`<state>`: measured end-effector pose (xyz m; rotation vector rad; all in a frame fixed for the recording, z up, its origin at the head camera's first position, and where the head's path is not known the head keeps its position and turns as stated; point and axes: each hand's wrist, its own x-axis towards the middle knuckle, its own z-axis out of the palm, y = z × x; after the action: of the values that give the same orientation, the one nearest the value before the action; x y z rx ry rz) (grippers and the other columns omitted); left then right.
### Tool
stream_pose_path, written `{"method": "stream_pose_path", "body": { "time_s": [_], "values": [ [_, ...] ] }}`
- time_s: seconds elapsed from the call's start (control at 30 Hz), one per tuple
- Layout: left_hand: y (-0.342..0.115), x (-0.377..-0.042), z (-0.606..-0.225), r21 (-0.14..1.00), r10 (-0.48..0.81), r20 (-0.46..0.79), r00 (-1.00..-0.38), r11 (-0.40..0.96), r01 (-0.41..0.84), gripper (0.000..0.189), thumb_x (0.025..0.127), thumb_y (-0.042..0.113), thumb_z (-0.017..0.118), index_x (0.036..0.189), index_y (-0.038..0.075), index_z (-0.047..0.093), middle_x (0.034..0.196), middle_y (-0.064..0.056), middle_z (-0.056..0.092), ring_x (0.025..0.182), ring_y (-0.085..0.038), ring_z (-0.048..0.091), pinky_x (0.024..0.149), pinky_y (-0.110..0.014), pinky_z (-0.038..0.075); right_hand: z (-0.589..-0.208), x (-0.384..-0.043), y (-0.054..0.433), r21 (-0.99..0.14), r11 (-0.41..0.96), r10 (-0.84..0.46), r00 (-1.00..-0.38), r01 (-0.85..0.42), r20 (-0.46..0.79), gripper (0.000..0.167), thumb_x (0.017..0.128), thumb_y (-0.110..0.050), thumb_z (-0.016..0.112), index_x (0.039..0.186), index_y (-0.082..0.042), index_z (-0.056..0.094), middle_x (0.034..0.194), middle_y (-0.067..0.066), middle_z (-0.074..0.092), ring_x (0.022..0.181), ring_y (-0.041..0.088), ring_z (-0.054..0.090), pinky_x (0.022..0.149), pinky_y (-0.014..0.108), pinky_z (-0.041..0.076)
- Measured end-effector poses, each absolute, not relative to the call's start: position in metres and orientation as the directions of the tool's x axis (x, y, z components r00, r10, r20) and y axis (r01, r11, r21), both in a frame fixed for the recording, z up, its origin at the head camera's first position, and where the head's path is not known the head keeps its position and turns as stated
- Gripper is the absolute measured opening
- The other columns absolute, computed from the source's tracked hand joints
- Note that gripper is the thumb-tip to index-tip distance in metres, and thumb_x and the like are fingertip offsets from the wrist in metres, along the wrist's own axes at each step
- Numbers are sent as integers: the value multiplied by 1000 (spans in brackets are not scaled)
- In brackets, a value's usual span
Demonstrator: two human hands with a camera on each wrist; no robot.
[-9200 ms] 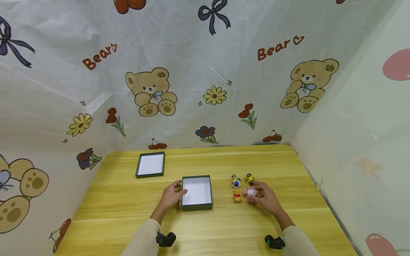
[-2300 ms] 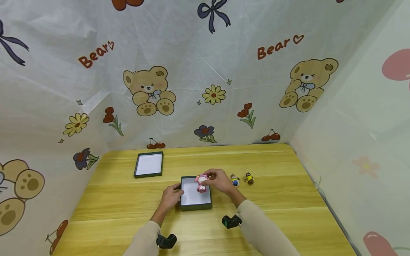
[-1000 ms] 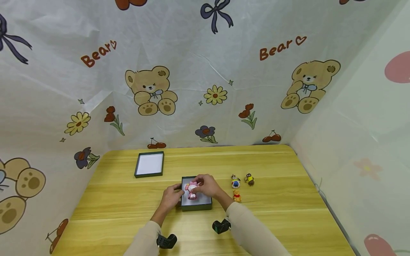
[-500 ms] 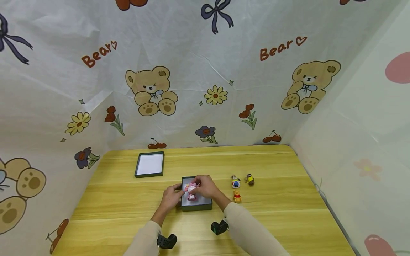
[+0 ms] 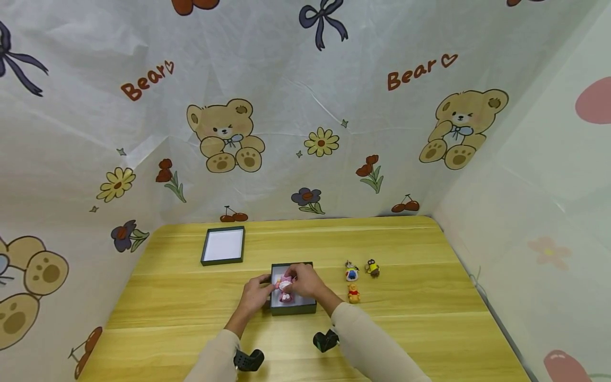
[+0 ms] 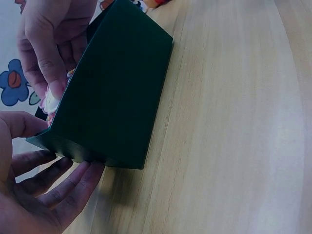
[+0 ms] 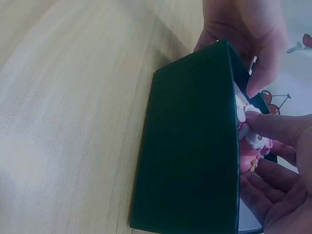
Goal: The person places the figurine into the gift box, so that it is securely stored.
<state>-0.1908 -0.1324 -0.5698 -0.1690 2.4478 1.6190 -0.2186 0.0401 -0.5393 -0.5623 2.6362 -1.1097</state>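
A dark green box (image 5: 295, 310) with a white inside stands open-topped in the middle of the table. My left hand (image 5: 254, 294) grips its left wall, thumb over the rim and fingers against the outer side, as the left wrist view shows. Inside the box my right hand (image 5: 306, 281) pinches a small pink and white toy figurine (image 7: 254, 141) between thumb and fingers. In the head view the figurine lies low in the box's left half, head toward the back, partly covered by the fingers.
A matching shallow box lid (image 5: 223, 245), white side up, lies at the back left. To the right stand a blue and white figurine (image 5: 351, 273), a yellow and brown figurine (image 5: 373, 268) and a yellow bear figurine in red (image 5: 353, 294). Printed sheeting surrounds the table (image 5: 401, 329).
My right hand took the pink figurine from the group at right, carried it left over the box and lowered it inside. My left hand stays on the box wall.
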Motion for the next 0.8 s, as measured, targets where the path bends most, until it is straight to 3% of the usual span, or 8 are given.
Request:
{"method": "stream_pose_path", "body": {
  "time_s": [0.8],
  "values": [
    [-132, -190, -570, 882, 8, -220, -975, 429, -195, 45, 88, 10, 60, 129, -10, 55, 126, -28, 58, 104, -30, 61, 79, -39, 55, -545, -220, 33, -682, 686, -462, -876, -254, -139, 22, 72, -12, 83, 83, -9, 65, 76, -3, 61, 66, 8, 51, 60, 24, 45]
  ]
}}
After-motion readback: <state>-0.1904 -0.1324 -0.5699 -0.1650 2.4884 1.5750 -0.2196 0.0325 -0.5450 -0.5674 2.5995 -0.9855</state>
